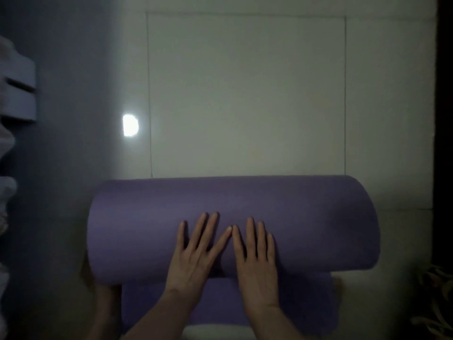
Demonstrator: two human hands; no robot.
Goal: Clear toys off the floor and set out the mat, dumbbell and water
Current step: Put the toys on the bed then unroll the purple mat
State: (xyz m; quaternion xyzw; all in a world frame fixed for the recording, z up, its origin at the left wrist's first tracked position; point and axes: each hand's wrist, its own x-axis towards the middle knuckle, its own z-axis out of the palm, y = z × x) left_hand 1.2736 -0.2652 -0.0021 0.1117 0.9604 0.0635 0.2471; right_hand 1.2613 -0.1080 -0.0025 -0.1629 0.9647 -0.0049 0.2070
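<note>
The person is pressing both hands flat on the rolled purple mat, which is lying on the pale tiled floor directly in front of them. The left hand and right hand are resting side by side near the middle of the roll. Their fingers are straight and spread, the index tips are almost meeting, and neither hand is curling round anything.

The roll's long axis is running left to right, square across the reach, so both hands are equally near it and pointing toward the far side. An unrolled strip is lying flat on the near side, under the wrists, so the coming move is probably a push away.

Bare tiles are showing beyond the roll, marked only by a bright reflection. A pale shape is sitting at the left edge, and a dark band is bounding the right.
</note>
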